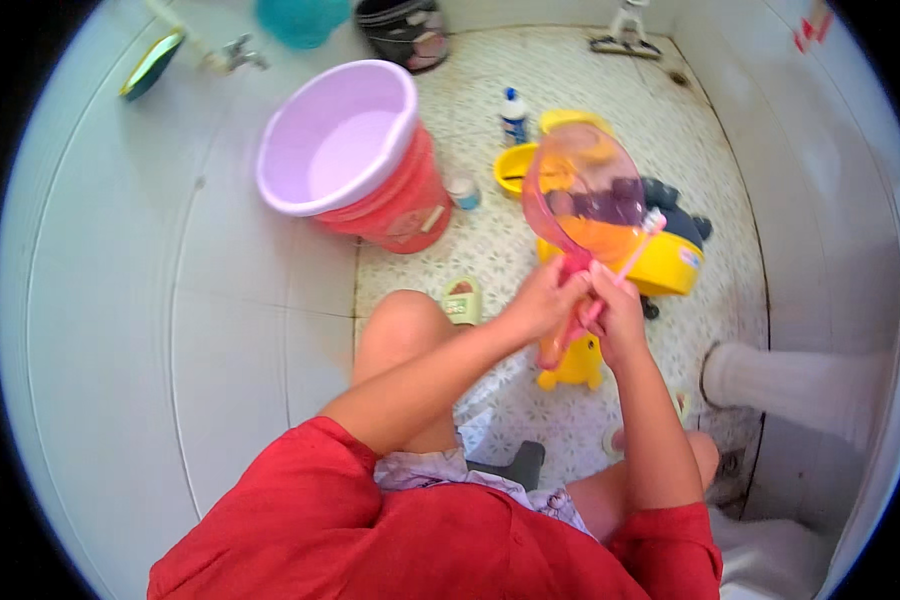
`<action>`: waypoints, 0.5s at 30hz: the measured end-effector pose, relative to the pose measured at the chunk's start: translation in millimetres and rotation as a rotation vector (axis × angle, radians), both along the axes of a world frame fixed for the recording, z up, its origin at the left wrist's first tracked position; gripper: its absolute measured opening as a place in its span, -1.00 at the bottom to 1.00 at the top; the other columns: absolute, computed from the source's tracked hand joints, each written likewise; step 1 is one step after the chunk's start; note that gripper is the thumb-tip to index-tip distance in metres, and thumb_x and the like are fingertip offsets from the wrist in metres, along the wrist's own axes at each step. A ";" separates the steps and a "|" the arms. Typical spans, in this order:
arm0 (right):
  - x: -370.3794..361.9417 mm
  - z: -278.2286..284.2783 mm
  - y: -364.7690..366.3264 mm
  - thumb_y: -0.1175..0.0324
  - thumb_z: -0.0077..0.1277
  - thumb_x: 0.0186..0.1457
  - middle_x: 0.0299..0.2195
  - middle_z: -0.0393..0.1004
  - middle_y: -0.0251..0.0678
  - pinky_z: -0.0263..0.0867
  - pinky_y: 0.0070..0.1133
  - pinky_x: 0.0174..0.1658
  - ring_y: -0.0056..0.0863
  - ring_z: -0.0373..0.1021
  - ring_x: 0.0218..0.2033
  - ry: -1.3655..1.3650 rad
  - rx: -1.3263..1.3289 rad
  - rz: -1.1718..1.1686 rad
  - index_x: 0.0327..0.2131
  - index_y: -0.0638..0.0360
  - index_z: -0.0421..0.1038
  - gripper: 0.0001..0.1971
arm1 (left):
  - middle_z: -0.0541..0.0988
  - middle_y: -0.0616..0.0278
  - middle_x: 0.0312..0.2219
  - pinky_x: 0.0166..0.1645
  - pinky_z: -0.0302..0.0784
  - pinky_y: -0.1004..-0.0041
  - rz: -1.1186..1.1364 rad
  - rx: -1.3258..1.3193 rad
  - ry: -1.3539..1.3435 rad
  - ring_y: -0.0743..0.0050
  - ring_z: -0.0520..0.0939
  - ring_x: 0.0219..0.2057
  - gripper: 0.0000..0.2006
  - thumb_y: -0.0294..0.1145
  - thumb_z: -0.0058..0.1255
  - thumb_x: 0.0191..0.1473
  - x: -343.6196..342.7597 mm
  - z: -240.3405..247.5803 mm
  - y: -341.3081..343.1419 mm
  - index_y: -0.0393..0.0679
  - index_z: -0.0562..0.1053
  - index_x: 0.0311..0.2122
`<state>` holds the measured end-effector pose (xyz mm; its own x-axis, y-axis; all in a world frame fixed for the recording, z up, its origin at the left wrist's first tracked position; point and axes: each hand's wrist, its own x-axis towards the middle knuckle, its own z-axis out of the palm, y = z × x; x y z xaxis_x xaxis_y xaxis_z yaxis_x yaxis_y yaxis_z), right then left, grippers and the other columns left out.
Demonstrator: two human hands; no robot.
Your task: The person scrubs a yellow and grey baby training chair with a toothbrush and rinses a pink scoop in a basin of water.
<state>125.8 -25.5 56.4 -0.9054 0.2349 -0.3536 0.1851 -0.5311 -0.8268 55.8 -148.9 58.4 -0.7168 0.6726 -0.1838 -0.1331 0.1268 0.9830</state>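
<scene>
A see-through pink water dipper is held out in front of me. My left hand is closed on it where the handle meets the bowl. Beside it, nearly touching, my right hand grips a pink toothbrush, its white bristled head pointing up and away. Under the dipper sits a yellow toy vehicle with dark parts, partly hidden by the bowl and my hands. A small yellow toy piece with rounded feet rests on the floor just below my hands.
To the left, a lilac basin sits on a red bucket, with a small jar beside it. Beyond are a blue-capped bottle, a yellow bowl and a black bucket. A white pipe stands at the right.
</scene>
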 end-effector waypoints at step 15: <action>-24.5 46.2 -78.0 0.05 -0.10 0.20 -0.63 0.27 -0.59 -0.12 -0.79 -0.74 -0.83 0.10 -0.76 0.009 -0.043 0.111 -0.28 0.02 0.35 -0.73 | 0.50 0.30 -0.35 -0.24 0.46 0.55 0.221 0.208 -0.164 0.64 0.50 -0.33 -0.80 -0.35 -0.13 0.17 -4.9 18.7 -62.3 -0.23 0.38 -0.16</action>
<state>101.3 -103.6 102.6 -0.9283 0.1178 -0.3527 0.2372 -0.5430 -0.8055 50.8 -211.2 77.1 -0.8215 0.5396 -0.1842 -0.2936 -0.1234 0.9479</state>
